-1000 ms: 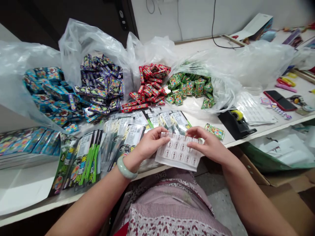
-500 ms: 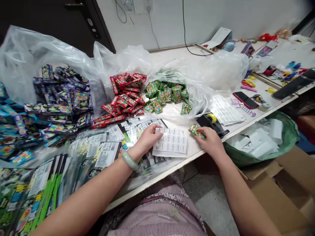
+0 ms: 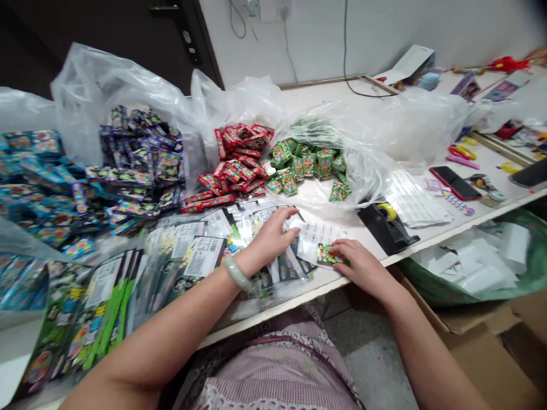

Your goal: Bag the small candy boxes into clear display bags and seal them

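Packet (image 3: 325, 254) over the sheet (image 3: 314, 232), left hand (image 3: 273, 233) off it

Head view: half a second ago the left hand held the sheet and the right hand (image 3: 361, 267) had the packet over by the tape dispenser (image 3: 380, 228); now the sheet lies on the table (image 3: 327, 94), and the packet is over its near right corner; the right hand's fingers and thumb are closed on the packet; the left hand's thumb and fingers stand parted, just left of the sheet, and whether the thumb grazes it I cannot tell; the hands are apart.

Printed pouches (image 3: 205, 256) lie spread at the left hand; behind are red packets (image 3: 239, 159), purple packets (image 3: 145, 151) and green packets (image 3: 307, 163) in clear bags; blue packets (image 3: 34, 176) sit far left; right of the dispenser are white sheets (image 3: 414, 199) and a phone (image 3: 455, 183); below that edge hangs a green sack (image 3: 527, 273) of white scraps (image 3: 482, 265), near a carton (image 3: 482, 364); behind the table are a pale wall (image 3: 316, 40) and a dark door (image 3: 106, 34).
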Demonstrator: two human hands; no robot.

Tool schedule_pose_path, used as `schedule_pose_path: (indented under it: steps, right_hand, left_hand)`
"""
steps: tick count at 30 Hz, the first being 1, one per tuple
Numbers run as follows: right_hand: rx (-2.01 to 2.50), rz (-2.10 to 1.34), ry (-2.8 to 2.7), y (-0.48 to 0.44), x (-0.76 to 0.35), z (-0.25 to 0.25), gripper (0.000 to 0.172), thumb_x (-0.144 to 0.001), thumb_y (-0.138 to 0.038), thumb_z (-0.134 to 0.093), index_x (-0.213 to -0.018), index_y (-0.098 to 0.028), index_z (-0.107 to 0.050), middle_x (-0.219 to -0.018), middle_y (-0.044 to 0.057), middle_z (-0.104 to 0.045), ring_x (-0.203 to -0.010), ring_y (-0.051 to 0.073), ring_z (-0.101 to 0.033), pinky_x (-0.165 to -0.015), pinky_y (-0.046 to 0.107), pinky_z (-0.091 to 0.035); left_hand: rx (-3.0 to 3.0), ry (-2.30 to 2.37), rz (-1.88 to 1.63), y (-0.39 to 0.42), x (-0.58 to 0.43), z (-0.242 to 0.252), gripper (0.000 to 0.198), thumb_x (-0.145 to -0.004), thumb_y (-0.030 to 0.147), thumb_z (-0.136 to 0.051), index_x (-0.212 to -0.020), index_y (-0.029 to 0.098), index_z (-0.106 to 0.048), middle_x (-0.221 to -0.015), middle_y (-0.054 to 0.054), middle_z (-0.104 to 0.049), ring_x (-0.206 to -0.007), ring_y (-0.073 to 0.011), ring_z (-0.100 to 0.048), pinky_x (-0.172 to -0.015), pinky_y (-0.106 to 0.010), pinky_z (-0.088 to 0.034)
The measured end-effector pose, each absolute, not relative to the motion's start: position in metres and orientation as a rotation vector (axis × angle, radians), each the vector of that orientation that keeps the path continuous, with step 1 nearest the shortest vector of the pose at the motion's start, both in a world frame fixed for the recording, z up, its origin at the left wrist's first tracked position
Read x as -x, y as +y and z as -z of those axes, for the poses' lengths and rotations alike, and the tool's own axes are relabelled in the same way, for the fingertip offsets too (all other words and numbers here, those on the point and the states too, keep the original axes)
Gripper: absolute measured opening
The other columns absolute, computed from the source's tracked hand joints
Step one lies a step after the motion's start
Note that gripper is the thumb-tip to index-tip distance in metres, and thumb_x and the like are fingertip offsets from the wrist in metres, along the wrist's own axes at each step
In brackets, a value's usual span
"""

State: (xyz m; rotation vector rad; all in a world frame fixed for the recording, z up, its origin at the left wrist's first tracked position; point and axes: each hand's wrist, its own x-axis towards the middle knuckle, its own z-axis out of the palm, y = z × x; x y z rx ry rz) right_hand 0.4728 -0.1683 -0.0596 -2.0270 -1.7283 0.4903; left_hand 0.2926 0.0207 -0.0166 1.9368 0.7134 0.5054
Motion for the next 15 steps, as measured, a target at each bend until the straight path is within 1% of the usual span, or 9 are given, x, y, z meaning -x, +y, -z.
schedule_pose_path:
  steps: [2,4,6,8,11,13,15]
  right_hand:
    - [2.015,-0.525,-1.739,-0.171,-0.476,0.058,0.026,-0.08,-0.017,-0.063,-0.105,-0.019,-0.067,-0.119,0.013,-0.063,-0.113,0.028,-0.057,-0.099,0.046,-0.045]
    - [1.977,-0.508,-1.739,-0.17,-0.475,0.051,0.021,-0.083,-0.024,-0.062,-0.102,-0.019,-0.069,-0.118,0.014,-0.063,-0.114,0.03,-0.057,-0.099,0.047,-0.045]
    - [1.895,-0.472,-1.724,-0.159,-0.467,0.042,0.019,-0.087,-0.03,-0.059,-0.1,-0.021,-0.069,-0.116,0.013,-0.064,-0.112,0.03,-0.058,-0.098,0.047,-0.045]
    - [1.773,-0.498,-1.723,-0.138,-0.449,0.032,0.02,-0.091,-0.034,-0.055,-0.101,-0.023,-0.068,-0.111,0.011,-0.067,-0.107,0.027,-0.061,-0.094,0.043,-0.047]
    - [1.583,-0.609,-1.823,-0.091,-0.401,0.018,0.018,-0.094,-0.032,-0.052,-0.101,-0.023,-0.066,-0.103,0.007,-0.07,-0.097,0.022,-0.064,-0.088,0.037,-0.05]
    - [1.524,-0.635,-1.928,-0.055,-0.36,0.012,0.017,-0.094,-0.028,-0.052,-0.103,-0.022,-0.065,-0.104,0.007,-0.07,-0.099,0.021,-0.064,-0.089,0.035,-0.049]
    - [1.556,-0.614,-2.025,-0.022,-0.318,0.011,0.021,-0.093,-0.025,-0.055,-0.111,-0.019,-0.063,-0.113,0.009,-0.068,-0.107,0.022,-0.061,-0.094,0.035,-0.046]
  left_hand:
    - [-2.011,0.793,-0.583,0.035,-0.245,0.005,0.03,-0.083,0.028,-0.059,-0.111,0.019,-0.06,-0.113,-0.008,-0.064,-0.105,-0.0226,-0.058,-0.096,-0.036,-0.044]
    - [-2.056,0.982,-0.687,0.046,-0.191,-0.001,0.028,-0.086,0.034,-0.057,-0.109,0.019,-0.06,-0.11,-0.008,-0.064,-0.101,-0.0218,-0.06,-0.094,-0.036,-0.045]
    - [-2.104,1.178,-0.747,0.049,-0.14,-0.002,0.028,-0.086,0.036,-0.056,-0.107,0.019,-0.06,-0.108,-0.007,-0.064,-0.1,-0.0219,-0.06,-0.095,-0.037,-0.045]
    - [-2.184,1.276,-0.718,0.041,-0.099,0.002,0.029,-0.087,0.037,-0.056,-0.109,0.019,-0.06,-0.111,-0.008,-0.064,-0.105,-0.0229,-0.058,-0.098,-0.039,-0.044]
    - [-2.349,1.232,-0.61,0.015,-0.064,0.013,0.033,-0.086,0.036,-0.06,-0.113,0.018,-0.059,-0.12,-0.011,-0.061,-0.118,-0.0262,-0.053,-0.105,-0.044,-0.041]
    - [-2.449,1.188,-0.527,-0.003,-0.055,0.022,0.039,-0.084,0.034,-0.062,-0.119,0.018,-0.057,-0.131,-0.014,-0.056,-0.128,-0.0298,-0.045,-0.111,-0.05,-0.034]
    - [-2.508,1.182,-0.42,-0.018,-0.053,0.029,0.046,-0.085,0.033,-0.063,-0.127,0.019,-0.053,-0.142,-0.014,-0.048,-0.138,-0.0334,-0.034,-0.114,-0.058,-0.024]
